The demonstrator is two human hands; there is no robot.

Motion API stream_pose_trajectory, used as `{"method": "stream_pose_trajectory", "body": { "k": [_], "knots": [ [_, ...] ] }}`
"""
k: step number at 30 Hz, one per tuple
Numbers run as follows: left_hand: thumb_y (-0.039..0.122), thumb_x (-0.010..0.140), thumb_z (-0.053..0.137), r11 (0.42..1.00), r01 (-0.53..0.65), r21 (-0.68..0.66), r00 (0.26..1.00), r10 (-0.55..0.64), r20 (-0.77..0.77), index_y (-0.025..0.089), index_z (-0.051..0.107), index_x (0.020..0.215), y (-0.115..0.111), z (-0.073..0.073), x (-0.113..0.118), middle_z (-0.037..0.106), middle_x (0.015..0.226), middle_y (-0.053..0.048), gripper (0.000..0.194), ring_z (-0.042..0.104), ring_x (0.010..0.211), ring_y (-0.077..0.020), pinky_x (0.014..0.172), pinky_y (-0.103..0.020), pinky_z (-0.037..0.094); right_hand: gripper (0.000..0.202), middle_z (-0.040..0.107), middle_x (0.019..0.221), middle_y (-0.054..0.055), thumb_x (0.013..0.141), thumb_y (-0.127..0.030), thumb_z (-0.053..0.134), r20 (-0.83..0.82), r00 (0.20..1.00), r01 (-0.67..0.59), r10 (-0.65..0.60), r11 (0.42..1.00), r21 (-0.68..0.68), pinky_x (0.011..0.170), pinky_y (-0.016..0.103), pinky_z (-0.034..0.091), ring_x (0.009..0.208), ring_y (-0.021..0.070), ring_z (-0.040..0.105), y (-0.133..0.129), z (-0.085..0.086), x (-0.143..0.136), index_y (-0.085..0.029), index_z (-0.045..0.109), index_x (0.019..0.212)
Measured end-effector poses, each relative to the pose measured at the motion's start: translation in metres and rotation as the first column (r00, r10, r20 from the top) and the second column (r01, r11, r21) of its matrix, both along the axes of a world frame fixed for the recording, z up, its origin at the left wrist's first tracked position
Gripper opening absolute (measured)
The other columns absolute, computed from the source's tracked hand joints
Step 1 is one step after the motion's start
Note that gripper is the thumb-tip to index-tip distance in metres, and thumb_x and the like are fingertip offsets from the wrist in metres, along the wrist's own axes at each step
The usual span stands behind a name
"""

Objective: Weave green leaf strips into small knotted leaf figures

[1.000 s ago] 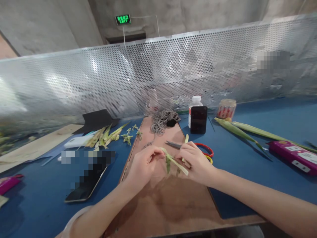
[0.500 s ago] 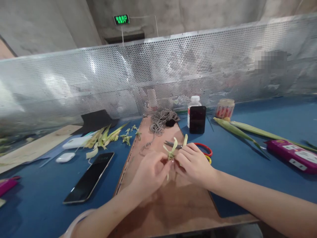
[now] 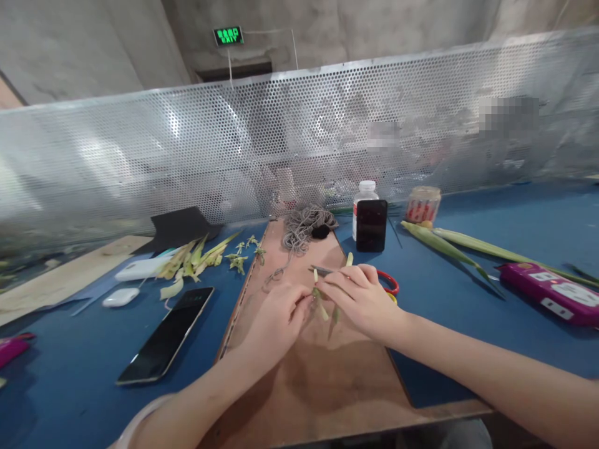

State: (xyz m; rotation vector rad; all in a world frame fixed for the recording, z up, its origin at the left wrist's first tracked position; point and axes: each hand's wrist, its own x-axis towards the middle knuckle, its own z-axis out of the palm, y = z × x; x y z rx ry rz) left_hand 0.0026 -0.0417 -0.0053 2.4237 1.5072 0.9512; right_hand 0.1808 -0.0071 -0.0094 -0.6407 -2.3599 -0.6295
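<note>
Between my two hands is a small piece woven from pale green leaf strips (image 3: pixel 321 305), held above the wooden board (image 3: pixel 322 386). My left hand (image 3: pixel 283 315) pinches its left side with thumb and fingers. On the right, my right hand (image 3: pixel 362 299) has its bent fingers closed over the top of the piece, hiding part of it. Strip ends point downward below the fingers. Scissors with red and yellow handles (image 3: pixel 390 282) lie behind my right hand, their blades partly covered by it.
Grey yarn (image 3: pixel 306 226) lies at the board's far end. A phone (image 3: pixel 168 337) and leaf scraps (image 3: pixel 196 259) are left. Behind, a black device (image 3: pixel 371 226) leans on a white bottle (image 3: pixel 366 192). Long leaves (image 3: pixel 449 249) and a magenta case (image 3: pixel 547 293) are right.
The woven piece has turned, with strips that stood up now pointing down. The fingers of my right hand have moved left and over its top.
</note>
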Motion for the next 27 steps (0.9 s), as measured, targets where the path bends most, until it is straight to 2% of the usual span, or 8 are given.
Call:
{"method": "stream_pose_trajectory", "body": {
  "k": [5, 11, 15, 19, 23, 25, 27],
  "knots": [
    [0.018, 0.083, 0.040, 0.999, 0.049, -0.005, 0.999, -0.049, -0.015, 0.018, 0.057, 0.082, 0.001, 0.000, -0.001, 0.062, 0.082, -0.003, 0.018, 0.052, 0.077, -0.0165, 0.071, -0.029, 0.039, 0.022, 0.062, 0.082, 0.006, 0.087, -0.014, 0.035, -0.029, 0.999, -0.046, 0.046, 0.999, -0.001, 0.072, 0.034, 0.028, 0.082, 0.0201, 0.041, 0.001, -0.005, 0.002, -0.014, 0.057, 0.087],
    [0.015, 0.082, 0.040, 0.999, 0.044, 0.027, 0.988, -0.039, -0.151, 0.019, 0.060, 0.091, 0.002, 0.003, -0.006, 0.064, 0.086, -0.004, 0.022, 0.052, 0.081, -0.0188, 0.075, -0.033, 0.038, 0.017, 0.060, 0.072, 0.004, 0.081, -0.010, 0.041, -0.116, 0.991, -0.091, 0.068, 0.974, -0.208, 0.069, 0.034, 0.026, 0.077, 0.0185, 0.041, 0.000, -0.003, 0.002, -0.015, 0.057, 0.078],
    [0.013, 0.081, 0.042, 0.994, 0.066, 0.091, 0.963, -0.039, -0.265, 0.020, 0.061, 0.090, 0.002, 0.002, -0.009, 0.065, 0.084, -0.003, 0.022, 0.051, 0.081, -0.0193, 0.075, -0.034, 0.037, 0.020, 0.059, 0.069, 0.003, 0.081, -0.009, 0.039, -0.168, 0.984, -0.110, 0.065, 0.956, -0.273, 0.068, 0.034, 0.025, 0.075, 0.0179, 0.041, -0.002, 0.000, -0.001, -0.015, 0.057, 0.074],
    [0.013, 0.081, 0.042, 0.991, 0.065, 0.119, 0.957, -0.028, -0.289, 0.020, 0.061, 0.089, 0.001, 0.003, -0.010, 0.065, 0.081, -0.003, 0.022, 0.051, 0.079, -0.0186, 0.073, -0.033, 0.037, 0.019, 0.059, 0.068, 0.003, 0.082, -0.013, 0.040, -0.177, 0.983, -0.106, 0.048, 0.936, -0.335, 0.067, 0.033, 0.026, 0.073, 0.0171, 0.040, -0.004, 0.002, -0.002, -0.015, 0.056, 0.072],
    [0.016, 0.081, 0.043, 0.996, 0.037, 0.083, 0.976, -0.018, -0.217, 0.020, 0.061, 0.088, 0.000, 0.005, -0.010, 0.064, 0.080, -0.003, 0.020, 0.051, 0.078, -0.0185, 0.073, -0.033, 0.038, 0.018, 0.059, 0.069, 0.004, 0.083, -0.015, 0.041, -0.176, 0.984, -0.085, 0.018, 0.921, -0.381, 0.068, 0.033, 0.027, 0.074, 0.0170, 0.041, -0.003, 0.004, 0.000, -0.016, 0.055, 0.071],
    [0.020, 0.080, 0.044, 1.000, 0.012, 0.012, 0.996, -0.011, -0.089, 0.020, 0.060, 0.090, 0.002, 0.005, -0.011, 0.063, 0.080, -0.003, 0.019, 0.053, 0.076, -0.0176, 0.073, -0.032, 0.040, 0.016, 0.060, 0.072, 0.004, 0.083, -0.015, 0.041, -0.182, 0.983, -0.093, 0.022, 0.917, -0.387, 0.070, 0.033, 0.027, 0.075, 0.0168, 0.041, -0.001, 0.006, 0.001, -0.016, 0.055, 0.073],
    [0.024, 0.079, 0.046, 0.994, 0.018, -0.104, 0.995, -0.007, 0.101, 0.020, 0.059, 0.096, 0.004, 0.006, -0.011, 0.063, 0.079, -0.002, 0.021, 0.055, 0.074, -0.0162, 0.071, -0.029, 0.042, 0.016, 0.060, 0.073, 0.003, 0.082, -0.013, 0.042, -0.192, 0.981, -0.112, 0.041, 0.919, -0.378, 0.071, 0.034, 0.027, 0.075, 0.0164, 0.041, 0.001, 0.008, 0.002, -0.016, 0.055, 0.073]
  ]
}}
